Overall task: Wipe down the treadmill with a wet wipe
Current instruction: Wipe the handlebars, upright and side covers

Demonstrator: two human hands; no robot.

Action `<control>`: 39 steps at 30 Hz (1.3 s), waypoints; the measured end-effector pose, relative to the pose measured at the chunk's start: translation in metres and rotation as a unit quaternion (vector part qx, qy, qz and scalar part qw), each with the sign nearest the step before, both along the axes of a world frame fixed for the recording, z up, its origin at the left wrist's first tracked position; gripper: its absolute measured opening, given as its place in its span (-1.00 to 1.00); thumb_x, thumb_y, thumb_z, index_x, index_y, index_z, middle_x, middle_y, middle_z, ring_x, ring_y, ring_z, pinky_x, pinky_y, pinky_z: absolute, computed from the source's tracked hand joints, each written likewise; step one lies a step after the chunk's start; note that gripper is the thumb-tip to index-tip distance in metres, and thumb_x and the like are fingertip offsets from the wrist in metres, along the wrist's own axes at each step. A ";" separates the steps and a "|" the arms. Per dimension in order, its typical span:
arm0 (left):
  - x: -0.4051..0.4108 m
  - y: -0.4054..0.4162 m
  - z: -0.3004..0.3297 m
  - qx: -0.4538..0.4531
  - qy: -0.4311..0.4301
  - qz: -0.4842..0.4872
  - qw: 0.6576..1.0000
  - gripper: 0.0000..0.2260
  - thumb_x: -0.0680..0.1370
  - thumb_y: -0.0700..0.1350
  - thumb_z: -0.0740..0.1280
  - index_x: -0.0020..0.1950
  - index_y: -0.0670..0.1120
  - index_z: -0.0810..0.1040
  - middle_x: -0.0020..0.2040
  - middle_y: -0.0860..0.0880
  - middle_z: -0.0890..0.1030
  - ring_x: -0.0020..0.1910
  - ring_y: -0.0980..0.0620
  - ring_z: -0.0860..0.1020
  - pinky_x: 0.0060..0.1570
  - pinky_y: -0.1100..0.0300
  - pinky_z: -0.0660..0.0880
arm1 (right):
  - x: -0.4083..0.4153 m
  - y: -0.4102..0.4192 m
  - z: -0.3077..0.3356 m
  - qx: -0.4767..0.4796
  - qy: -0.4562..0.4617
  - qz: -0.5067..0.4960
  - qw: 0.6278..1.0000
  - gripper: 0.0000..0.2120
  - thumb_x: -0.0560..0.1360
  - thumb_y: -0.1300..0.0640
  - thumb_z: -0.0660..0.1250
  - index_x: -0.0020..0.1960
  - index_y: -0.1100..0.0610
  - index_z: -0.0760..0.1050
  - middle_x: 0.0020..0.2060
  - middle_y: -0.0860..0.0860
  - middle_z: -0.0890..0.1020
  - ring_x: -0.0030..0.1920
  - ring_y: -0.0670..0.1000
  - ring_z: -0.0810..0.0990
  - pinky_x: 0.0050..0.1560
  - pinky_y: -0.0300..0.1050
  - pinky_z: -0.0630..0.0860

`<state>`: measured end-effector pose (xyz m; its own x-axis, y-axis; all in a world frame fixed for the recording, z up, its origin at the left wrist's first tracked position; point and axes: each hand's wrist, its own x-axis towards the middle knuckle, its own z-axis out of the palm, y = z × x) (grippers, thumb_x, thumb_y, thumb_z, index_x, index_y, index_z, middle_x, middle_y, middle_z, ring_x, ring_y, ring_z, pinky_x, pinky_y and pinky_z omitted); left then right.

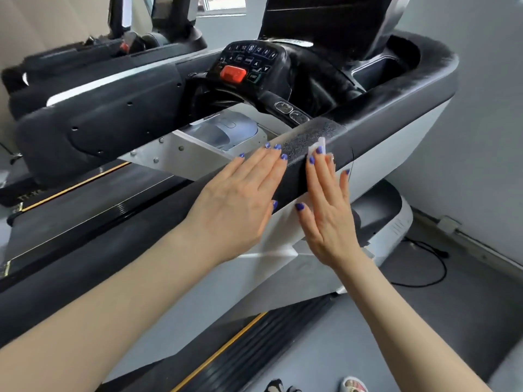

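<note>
The treadmill's black side handrail [368, 128] runs from the lower left up to the right across the view. My right hand [325, 210] lies flat on the rail with straight fingers, pressing a small white wet wipe [318, 145] whose edge shows past the fingertips. My left hand [240, 199] rests flat on the same rail just to the left, fingers straight, holding nothing. A wet, speckled patch [308, 134] marks the rail just beyond both hands. The control panel [249, 63] with its red stop button sits beyond.
The running belt [85, 230] lies below left, with a yellow-lined side step [226, 343] near my feet. A second treadmill [93, 55] stands at the far left. A black cable [433, 267] loops on the grey floor at right, next to the wall.
</note>
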<state>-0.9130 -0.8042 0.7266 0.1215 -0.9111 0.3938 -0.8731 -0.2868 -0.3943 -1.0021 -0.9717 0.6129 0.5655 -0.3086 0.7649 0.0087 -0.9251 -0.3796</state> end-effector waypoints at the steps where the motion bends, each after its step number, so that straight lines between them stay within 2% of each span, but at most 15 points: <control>1: 0.003 -0.004 0.000 0.010 0.005 -0.005 1.000 -0.43 0.60 -0.01 0.05 0.55 -0.27 0.29 0.55 -0.22 0.33 0.55 -0.15 0.30 0.48 -0.08 0.32 | -0.007 -0.003 -0.016 -0.018 0.008 0.002 1.000 -0.40 0.71 -0.11 -0.07 0.64 0.16 -0.08 0.63 -0.02 -0.08 0.63 0.07 -0.07 0.60 0.14 -0.17; 5: 0.010 -0.010 0.006 0.035 0.002 -0.039 0.999 -0.41 0.59 -0.01 0.06 0.55 -0.30 0.28 0.55 -0.25 0.32 0.54 -0.17 0.30 0.49 0.01 0.23 | -0.018 -0.033 -0.040 -0.073 0.055 -0.004 0.996 -0.41 0.71 -0.10 -0.08 0.65 0.01 -0.21 0.63 -0.09 -0.18 0.63 0.04 -0.08 0.60 0.12 -0.24; 7: 0.012 -0.015 0.010 0.051 0.002 -0.048 0.998 -0.41 0.59 0.00 0.06 0.55 -0.30 0.26 0.56 -0.25 0.30 0.54 -0.18 0.29 0.50 -0.03 0.25 | -0.015 -0.043 -0.030 -0.084 0.048 -0.006 0.995 -0.40 0.70 -0.07 -0.03 0.65 0.02 -0.19 0.63 -0.06 -0.13 0.63 0.07 -0.05 0.59 0.17 -0.23; 10: 0.012 -0.027 0.013 0.064 0.010 -0.053 0.997 -0.39 0.59 0.01 0.07 0.57 -0.30 0.24 0.57 -0.25 0.27 0.56 -0.18 0.27 0.51 -0.07 0.26 | -0.009 -0.051 -0.018 -0.089 0.017 -0.021 0.996 -0.38 0.69 -0.04 0.03 0.65 0.15 -0.07 0.61 0.06 0.00 0.62 0.09 -0.04 0.58 0.23 -0.18; 14: 0.010 -0.036 0.011 0.066 0.007 -0.056 0.996 -0.40 0.60 0.00 0.10 0.57 -0.30 0.23 0.57 -0.26 0.26 0.56 -0.19 0.25 0.52 -0.06 0.23 | -0.013 -0.074 -0.036 -0.113 0.038 -0.011 0.993 -0.35 0.70 -0.11 0.01 0.65 0.08 -0.19 0.62 0.02 -0.13 0.62 0.09 -0.07 0.59 0.19 -0.20; 18: 0.010 -0.037 0.009 0.068 -0.004 -0.052 0.996 -0.41 0.60 -0.03 0.12 0.58 -0.31 0.20 0.58 -0.26 0.24 0.58 -0.20 0.22 0.53 -0.07 0.22 | -0.012 -0.084 -0.044 -0.049 0.042 -0.022 0.998 -0.32 0.68 -0.17 -0.02 0.64 0.05 -0.25 0.61 -0.02 -0.21 0.62 0.09 -0.15 0.59 0.17 -0.22; 21: 0.010 -0.038 0.009 0.066 -0.009 -0.056 0.996 -0.41 0.61 -0.03 0.11 0.58 -0.32 0.20 0.59 -0.27 0.23 0.58 -0.19 0.21 0.53 -0.09 0.23 | 0.001 -0.045 -0.059 0.045 0.009 -0.013 0.999 -0.29 0.67 -0.21 -0.04 0.63 0.14 -0.21 0.61 0.05 -0.19 0.62 0.12 -0.17 0.59 0.17 -0.22; 23: 0.010 -0.038 0.009 0.066 -0.016 -0.055 0.996 -0.41 0.61 -0.03 0.09 0.58 -0.32 0.20 0.59 -0.27 0.22 0.59 -0.19 0.21 0.52 -0.10 0.24 | 0.001 -0.024 -0.089 0.055 0.028 -0.008 0.998 -0.30 0.66 -0.23 -0.06 0.64 0.09 -0.23 0.62 0.04 -0.22 0.63 0.11 -0.15 0.59 0.12 -0.24; 27: 0.009 -0.038 0.010 0.069 -0.024 -0.062 0.995 -0.41 0.62 -0.03 0.09 0.57 -0.33 0.20 0.59 -0.28 0.22 0.58 -0.21 0.21 0.51 -0.13 0.25 | -0.010 -0.039 -0.109 -0.010 0.072 -0.038 0.997 -0.28 0.65 -0.19 0.00 0.64 0.01 -0.30 0.63 -0.05 -0.24 0.63 0.03 -0.16 0.59 0.12 -0.27; 31: 0.004 -0.052 0.008 0.081 -0.056 -0.066 0.993 -0.41 0.64 0.00 0.06 0.58 -0.31 0.19 0.60 -0.29 0.18 0.59 -0.22 0.17 0.52 -0.15 0.22 | -0.001 -0.057 -0.076 -0.068 0.020 -0.043 0.997 -0.26 0.63 -0.15 0.06 0.64 0.08 -0.24 0.62 0.00 -0.22 0.62 0.06 -0.16 0.57 0.22 -0.22; 37: -0.001 -0.074 0.003 0.086 -0.102 -0.051 0.990 -0.41 0.67 0.02 0.04 0.60 -0.32 0.13 0.61 -0.30 0.12 0.61 -0.22 0.12 0.54 -0.16 0.19 | -0.020 -0.091 -0.136 -0.158 0.098 -0.027 0.982 -0.30 0.66 -0.21 -0.05 0.65 0.07 -0.20 0.64 -0.02 -0.17 0.63 0.04 -0.11 0.60 0.15 -0.22; 39: -0.001 -0.074 0.002 0.089 -0.124 -0.040 0.987 -0.41 0.68 0.02 0.04 0.60 -0.32 0.10 0.62 -0.31 0.09 0.62 -0.22 0.09 0.54 -0.17 0.17 | -0.021 -0.102 -0.136 -0.180 0.101 -0.023 0.978 -0.28 0.64 -0.20 0.00 0.66 0.07 -0.18 0.64 -0.03 -0.15 0.63 0.04 -0.11 0.60 0.15 -0.22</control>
